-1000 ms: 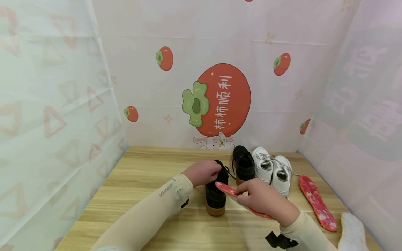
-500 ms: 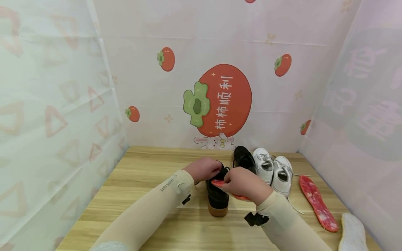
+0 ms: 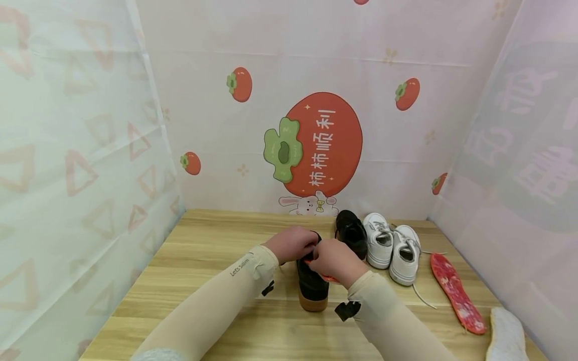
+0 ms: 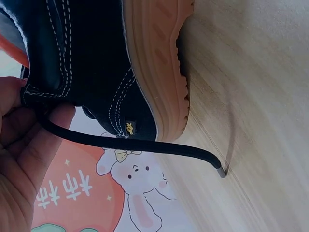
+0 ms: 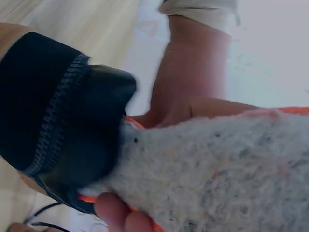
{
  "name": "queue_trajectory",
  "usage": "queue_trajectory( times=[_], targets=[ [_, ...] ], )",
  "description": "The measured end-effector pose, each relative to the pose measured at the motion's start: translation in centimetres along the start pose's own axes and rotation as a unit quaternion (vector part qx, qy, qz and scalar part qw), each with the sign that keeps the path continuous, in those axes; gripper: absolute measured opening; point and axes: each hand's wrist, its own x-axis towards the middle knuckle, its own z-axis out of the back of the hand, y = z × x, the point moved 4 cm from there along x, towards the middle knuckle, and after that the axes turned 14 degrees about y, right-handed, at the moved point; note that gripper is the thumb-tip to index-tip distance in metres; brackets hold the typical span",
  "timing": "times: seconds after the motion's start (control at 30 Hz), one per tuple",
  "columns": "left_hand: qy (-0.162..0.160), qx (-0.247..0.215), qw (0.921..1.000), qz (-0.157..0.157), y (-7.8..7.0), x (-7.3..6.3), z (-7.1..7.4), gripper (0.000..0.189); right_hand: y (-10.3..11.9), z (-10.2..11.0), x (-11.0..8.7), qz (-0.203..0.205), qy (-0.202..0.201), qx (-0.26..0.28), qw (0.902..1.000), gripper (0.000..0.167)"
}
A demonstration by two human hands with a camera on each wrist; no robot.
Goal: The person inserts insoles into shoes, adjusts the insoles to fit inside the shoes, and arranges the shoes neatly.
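A black shoe [image 3: 313, 288] with a tan sole stands on the table, heel toward me. My left hand [image 3: 291, 243] grips its upper by the lace flap; in the left wrist view a black shoelace [image 4: 130, 144] hangs past those fingers. My right hand [image 3: 337, 260] holds an insole [image 5: 217, 164], red on top with grey felt underneath. In the right wrist view the insole's front end sits in the shoe's opening, fingers [image 5: 112, 210] curled at its edge. The rest of the insole sticks out. How deep the front end reaches is hidden.
Behind and to the right stand another black shoe [image 3: 351, 235] and two white shoes [image 3: 379, 240] with loose laces. A red insole [image 3: 457, 293] and a pale insole [image 3: 508, 333] lie along the table's right side. Printed cloth walls [image 3: 217, 130] enclose the wooden table [image 3: 203, 250].
My right hand has moved left and slightly up, bringing the insole from beside the shoe into its opening. The left hand has stayed on the shoe, which has shifted slightly right.
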Motion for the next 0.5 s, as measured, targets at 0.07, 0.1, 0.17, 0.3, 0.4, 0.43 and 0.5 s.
queue_trajectory(
  times=[0.07,0.1,0.17,0.3,0.4,0.43,0.5],
  targets=[
    [-0.002,-0.005,1.0000,0.004,0.1,-0.1,-0.1,0.020,-0.1,-0.5,0.8,-0.007,-0.010,0.002,0.9999,0.047],
    [-0.005,-0.005,0.9999,0.008,0.1,-0.2,-0.2,0.020,-0.2,-0.8,1.2,-0.010,-0.014,0.006,0.9998,0.046],
    [-0.010,-0.006,0.9998,0.016,0.3,-0.2,-0.4,0.019,-0.4,-1.2,1.6,-0.015,-0.018,0.020,0.9995,0.041],
    [-0.022,0.001,0.9995,0.023,0.1,-0.4,-1.0,0.017,-1.3,-0.9,0.9,-0.012,-0.026,0.046,0.9985,0.027],
    [-0.024,0.016,0.9995,0.013,-0.7,-0.9,-1.0,0.012,-2.6,0.3,-1.0,0.002,-0.046,0.055,0.9974,0.012],
    [-0.023,0.026,0.9994,0.007,-1.1,-1.2,-0.9,0.010,-3.0,0.7,-1.8,0.011,-0.053,0.058,0.9969,0.012],
    [-0.021,0.045,0.9987,-0.008,-2.0,-2.1,-0.3,0.007,-3.9,0.9,-3.4,0.043,-0.052,0.058,0.9961,0.024]
  ],
)
